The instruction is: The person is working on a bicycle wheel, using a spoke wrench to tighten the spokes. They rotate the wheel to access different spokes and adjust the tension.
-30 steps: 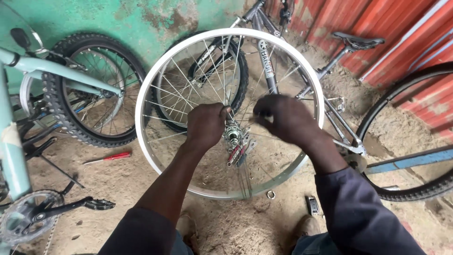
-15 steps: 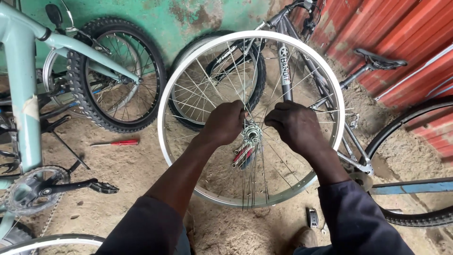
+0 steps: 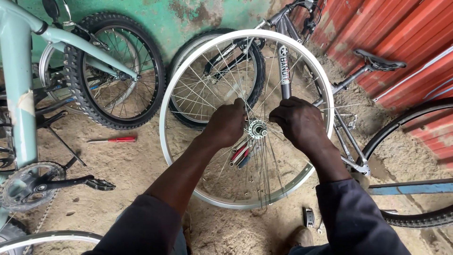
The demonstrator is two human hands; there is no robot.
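Observation:
A bare silver bicycle rim (image 3: 166,99) with thin spokes stands upright in front of me on sandy ground. Its hub (image 3: 257,129) sits between my two hands. My left hand (image 3: 229,123) is closed on spokes just left of the hub. My right hand (image 3: 298,122) is closed on spokes just right of it. Below the hub hang a few loose tools (image 3: 240,154) with red, silver and blue handles, caught among the spokes.
A pale green bicycle frame (image 3: 21,85) with crank and pedal (image 3: 96,182) stands left, beside a knobby tyre (image 3: 115,71). A grey bicycle (image 3: 347,80) leans on the red corrugated wall. A red screwdriver (image 3: 114,140) lies on the sand. A small metal part (image 3: 309,217) lies near my foot.
The view has shifted, so the rim sits more to the right and higher. Both hands stay at the hub, the left one now closer to it on the spokes.

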